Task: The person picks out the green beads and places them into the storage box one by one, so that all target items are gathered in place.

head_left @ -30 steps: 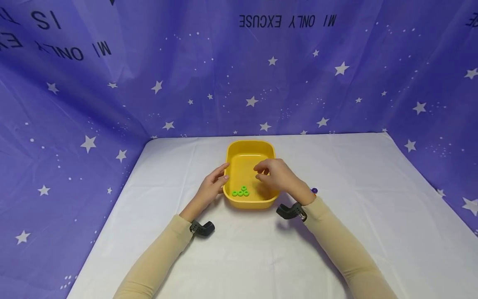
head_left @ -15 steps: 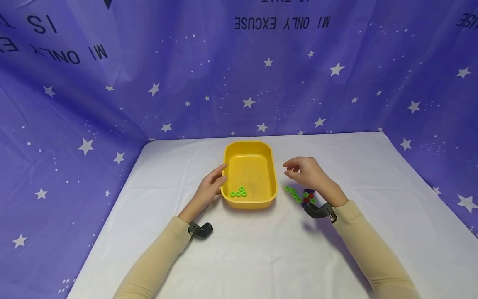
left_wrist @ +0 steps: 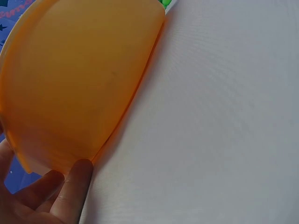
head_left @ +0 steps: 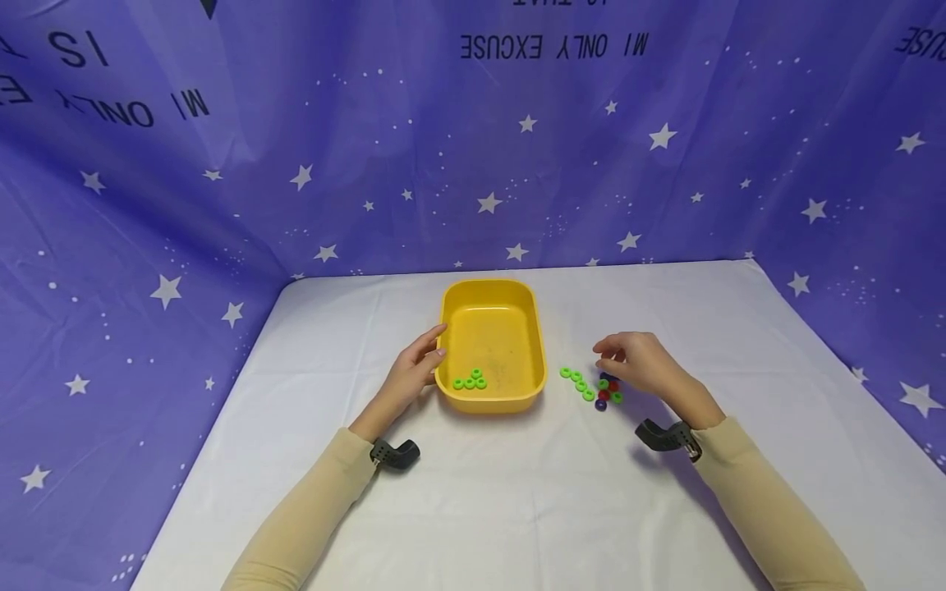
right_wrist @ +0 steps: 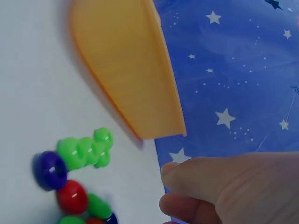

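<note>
My left hand (head_left: 406, 373) rests against the left side of a yellow plastic bin (head_left: 535, 361), its fingertips touching the wall near the rim. The left wrist view shows those fingers (left_wrist: 77, 186) at the bin's outer wall. Inside the bin, several green ring beads (head_left: 476, 373) lie at the near left. My right hand (head_left: 641, 361) hovers at a bead pile to the bin's right, fingers loosely bent, nothing visible between them. That pile has green beads (head_left: 580, 386), red beads (head_left: 603, 396) and purple beads (head_left: 601, 405). The hand partly covers its far side.
A white cloth (head_left: 488, 492) covers the table. Purple curtains (head_left: 414, 164) with white stars stand behind it and at both sides. A dark wrist-worn camera (head_left: 395, 454) sits on the left wrist, another camera (head_left: 661, 435) on the right.
My right hand has moved from above the bin out to the right and down toward the bead pile, uncovering most of it. My left hand stays at the bin.
</note>
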Demonstrator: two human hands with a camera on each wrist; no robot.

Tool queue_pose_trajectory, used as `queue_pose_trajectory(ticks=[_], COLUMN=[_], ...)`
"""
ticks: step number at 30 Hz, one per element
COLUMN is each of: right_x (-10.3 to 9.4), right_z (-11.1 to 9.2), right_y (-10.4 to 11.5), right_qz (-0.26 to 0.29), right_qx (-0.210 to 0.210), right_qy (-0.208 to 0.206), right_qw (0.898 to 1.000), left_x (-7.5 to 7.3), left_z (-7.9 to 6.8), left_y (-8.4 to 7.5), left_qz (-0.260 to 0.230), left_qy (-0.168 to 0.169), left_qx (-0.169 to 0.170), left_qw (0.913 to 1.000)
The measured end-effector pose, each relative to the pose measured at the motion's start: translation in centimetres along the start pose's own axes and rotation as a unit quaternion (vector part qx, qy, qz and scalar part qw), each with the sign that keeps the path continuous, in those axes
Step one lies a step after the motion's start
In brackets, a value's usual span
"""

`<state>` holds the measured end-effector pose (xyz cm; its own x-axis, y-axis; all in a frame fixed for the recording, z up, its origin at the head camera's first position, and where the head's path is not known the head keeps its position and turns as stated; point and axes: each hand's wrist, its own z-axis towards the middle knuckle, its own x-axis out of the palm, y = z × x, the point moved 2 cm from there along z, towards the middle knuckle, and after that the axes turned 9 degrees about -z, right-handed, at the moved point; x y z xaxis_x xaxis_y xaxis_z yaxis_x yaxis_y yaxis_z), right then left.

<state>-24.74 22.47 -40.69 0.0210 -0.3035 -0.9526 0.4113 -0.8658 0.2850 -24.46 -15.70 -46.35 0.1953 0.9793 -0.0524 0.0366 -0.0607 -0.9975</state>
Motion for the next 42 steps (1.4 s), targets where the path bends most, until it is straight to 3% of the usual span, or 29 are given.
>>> queue_pose_trajectory(ticks=[15,27,37,42], right_x=[1.8,2.5,3.2,3.0], right_z=[-0.9,-0.9,-0.4,-0.8], right_y=[-1.2,-1.0,-0.3,-0.5], right_qz=[0.016,0.005,-0.003,-0.011], right_qx=[-0.012,-0.042,-0.034,-0.030], right_qy=[0.045,0.002,0.005,0.008], right_qw=[0.999,0.999,0.999,0.999], left_x=[0.0,0.0,-0.3,0.2], left_z=[-0.1,-0.2,-0.7,-0.1], left_y=[0.1,0.1,-0.1,-0.2], left_qz=[0.002,-0.005,-0.004,0.000], left_qy=[-0.002,0.001,-0.004,0.001], left_qx=[0.014,0.014,0.014,0.018], left_qw=[0.9999,0.9999,0.9999,0.9998])
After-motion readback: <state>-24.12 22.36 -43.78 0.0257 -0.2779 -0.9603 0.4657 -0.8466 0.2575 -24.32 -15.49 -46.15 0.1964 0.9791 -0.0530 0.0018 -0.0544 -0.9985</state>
